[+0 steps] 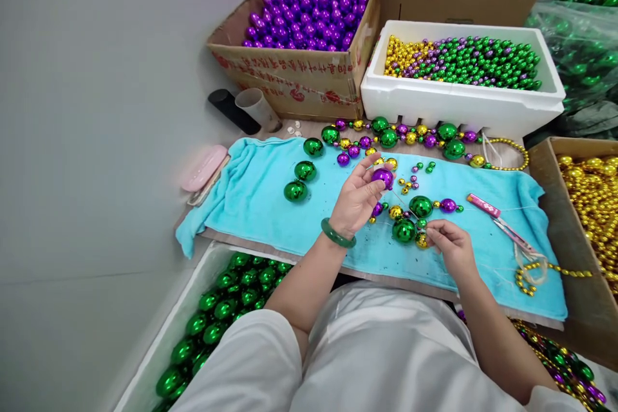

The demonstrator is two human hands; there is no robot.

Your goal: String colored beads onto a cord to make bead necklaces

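My left hand [356, 196] is raised over a turquoise towel [251, 206]. Its thumb and fingers grip a shiny purple bead [383, 179]. From this bead a thin straight line, a needle or thread, slants down toward my right hand [449, 241], whose fingertips are pinched together beside a small green bead [421, 223]. What exactly lies between those fingertips is hidden. Just left of them are large green beads [403, 230] and a gold bead [421, 241]. A strung purple bead [448, 205] lies on the towel beyond my right hand.
Scissors [512, 232] lie at right, loose green beads [295, 191] at left. A finished-looking bead strand [415, 135] runs along the back. Around stand a carton of purple beads [290, 80], a white foam box [449, 100], a gold-bead carton [555, 206] and a green-bead box [159, 328].
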